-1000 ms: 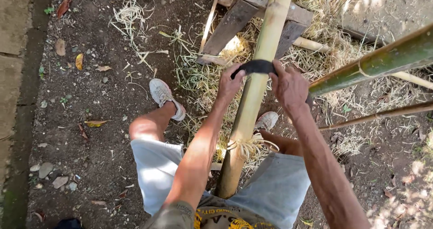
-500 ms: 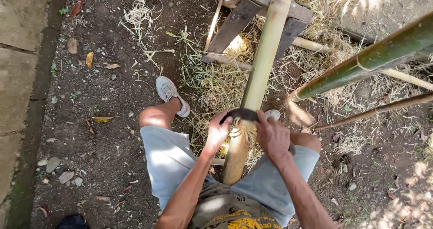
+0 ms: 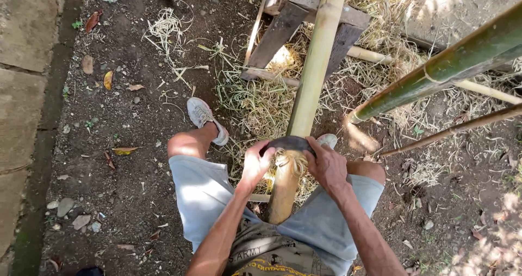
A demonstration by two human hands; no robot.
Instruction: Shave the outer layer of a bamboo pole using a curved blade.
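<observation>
A pale yellow bamboo pole (image 3: pixel 311 91) slants from 6 o'clock up toward 12, resting on a dark wooden trestle (image 3: pixel 293 15). A dark curved blade (image 3: pixel 291 143) lies across it, curled shavings (image 3: pixel 291 162) bunched beneath.

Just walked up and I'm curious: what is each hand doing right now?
Left hand: closed on one end of the dark curved blade across the bamboo pole.
Right hand: closed on the blade's other end.

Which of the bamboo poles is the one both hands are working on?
The pale yellow pole running from the wooden sawhorse to between the knees; the green pole and thin ones lie off right, untouched.
</observation>
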